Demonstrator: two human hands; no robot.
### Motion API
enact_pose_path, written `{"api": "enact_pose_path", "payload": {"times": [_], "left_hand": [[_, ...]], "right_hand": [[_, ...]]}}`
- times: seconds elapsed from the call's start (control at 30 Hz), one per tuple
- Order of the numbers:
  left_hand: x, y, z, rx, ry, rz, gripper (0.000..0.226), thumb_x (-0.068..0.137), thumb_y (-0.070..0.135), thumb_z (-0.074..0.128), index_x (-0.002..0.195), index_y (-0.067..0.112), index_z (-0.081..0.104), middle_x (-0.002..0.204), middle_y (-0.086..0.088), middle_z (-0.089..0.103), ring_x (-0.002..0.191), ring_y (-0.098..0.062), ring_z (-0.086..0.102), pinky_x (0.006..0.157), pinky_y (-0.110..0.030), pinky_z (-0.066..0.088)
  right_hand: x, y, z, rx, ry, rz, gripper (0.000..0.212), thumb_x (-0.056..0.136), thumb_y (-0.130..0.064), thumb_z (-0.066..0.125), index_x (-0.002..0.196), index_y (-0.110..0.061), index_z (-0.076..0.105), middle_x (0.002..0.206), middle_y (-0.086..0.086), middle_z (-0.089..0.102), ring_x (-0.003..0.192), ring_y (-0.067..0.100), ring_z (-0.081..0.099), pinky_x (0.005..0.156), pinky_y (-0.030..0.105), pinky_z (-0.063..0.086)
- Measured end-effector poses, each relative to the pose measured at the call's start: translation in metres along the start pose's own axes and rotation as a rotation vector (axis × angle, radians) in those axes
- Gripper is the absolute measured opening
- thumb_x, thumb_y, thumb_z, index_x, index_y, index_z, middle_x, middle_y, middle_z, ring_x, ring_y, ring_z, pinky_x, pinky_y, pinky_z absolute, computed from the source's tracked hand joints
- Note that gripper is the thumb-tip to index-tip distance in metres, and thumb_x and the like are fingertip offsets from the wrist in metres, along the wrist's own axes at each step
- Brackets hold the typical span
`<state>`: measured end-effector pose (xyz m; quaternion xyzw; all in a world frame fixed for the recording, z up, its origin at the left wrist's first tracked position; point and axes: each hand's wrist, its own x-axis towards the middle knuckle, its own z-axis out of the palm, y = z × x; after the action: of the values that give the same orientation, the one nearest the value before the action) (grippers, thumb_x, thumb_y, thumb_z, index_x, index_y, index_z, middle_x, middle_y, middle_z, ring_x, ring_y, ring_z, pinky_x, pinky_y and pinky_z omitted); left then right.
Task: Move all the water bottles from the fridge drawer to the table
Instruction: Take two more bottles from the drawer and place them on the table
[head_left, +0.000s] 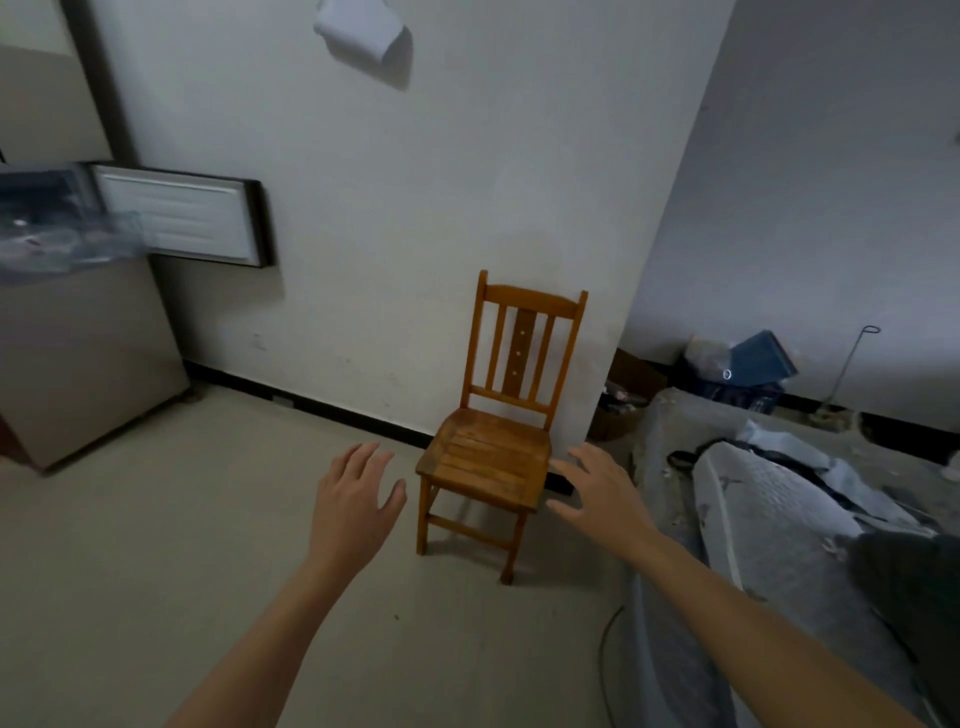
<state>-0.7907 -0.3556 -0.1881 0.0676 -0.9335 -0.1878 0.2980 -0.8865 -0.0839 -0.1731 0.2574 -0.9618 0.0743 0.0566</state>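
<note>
Water bottles cannot be made out inside the clear plastic fridge drawer (67, 234), which is blurred. It juts out well up and to the left of the left hand (356, 499), from a beige fridge (88, 364) whose one white-lined door (182, 213) stands swung open. Both hands are held out with fingers spread and relaxed, holding nothing and touching nothing; the right hand (602, 493) hovers level with the left. Between the two hands and just beyond them stands one brown wooden slat-backed chair (498, 441), set against the white wall (415, 208). One grey quilted mattress (779, 519) lies to the right of the right hand.
</note>
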Motion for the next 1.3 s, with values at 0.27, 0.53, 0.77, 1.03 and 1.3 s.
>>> {"api": "enact_pose_path", "payload": {"times": [0.27, 0.53, 0.77, 1.03, 1.3], "left_hand": [[0.071, 0.033, 0.066, 0.107, 0.074, -0.064, 0.036, 0.074, 0.009, 0.074, 0.106, -0.002, 0.064, 0.115, -0.021, 0.063, 0.109, -0.041, 0.055, 0.089, -0.051, 0.045], [0.112, 0.055, 0.085, 0.209, 0.110, -0.308, 0.039, 0.085, 0.020, 0.062, 0.120, 0.003, 0.058, 0.128, -0.013, 0.057, 0.126, -0.032, 0.042, 0.104, -0.045, 0.033], [0.111, 0.027, 0.071, 0.344, 0.176, -0.399, 0.033, 0.075, 0.016, 0.069, 0.101, -0.005, 0.067, 0.105, -0.022, 0.067, 0.107, -0.044, 0.056, 0.088, -0.053, 0.046], [0.139, -0.059, 0.062, 0.410, 0.276, -0.633, 0.040, 0.082, 0.016, 0.066, 0.118, 0.002, 0.059, 0.127, -0.017, 0.057, 0.125, -0.036, 0.042, 0.101, -0.047, 0.034], [0.205, -0.152, 0.047, 0.413, 0.364, -0.725, 0.041, 0.082, 0.015, 0.066, 0.119, 0.001, 0.058, 0.128, -0.017, 0.056, 0.124, -0.036, 0.042, 0.099, -0.049, 0.035]], "right_hand": [[0.092, 0.073, 0.008, 0.057, -0.011, -0.207, 0.056, 0.090, -0.047, 0.048, 0.140, -0.025, 0.034, 0.151, 0.002, 0.025, 0.142, 0.020, 0.013, 0.115, 0.037, 0.009], [0.190, 0.105, 0.011, 0.160, 0.043, -0.425, 0.051, 0.091, -0.047, 0.047, 0.136, -0.025, 0.040, 0.148, 0.001, 0.033, 0.141, 0.019, 0.020, 0.115, 0.036, 0.012], [0.256, 0.068, 0.044, 0.235, -0.029, -0.546, 0.053, 0.090, -0.042, 0.052, 0.137, -0.023, 0.039, 0.147, 0.003, 0.033, 0.139, 0.017, 0.022, 0.113, 0.032, 0.019], [0.353, -0.018, 0.069, 0.237, -0.060, -0.788, 0.056, 0.090, -0.044, 0.052, 0.138, -0.019, 0.040, 0.145, 0.006, 0.035, 0.136, 0.016, 0.027, 0.109, 0.029, 0.023], [0.469, -0.088, 0.060, 0.209, 0.006, -0.894, 0.054, 0.088, -0.041, 0.055, 0.136, -0.018, 0.043, 0.143, 0.007, 0.037, 0.134, 0.016, 0.031, 0.108, 0.029, 0.026]]}}
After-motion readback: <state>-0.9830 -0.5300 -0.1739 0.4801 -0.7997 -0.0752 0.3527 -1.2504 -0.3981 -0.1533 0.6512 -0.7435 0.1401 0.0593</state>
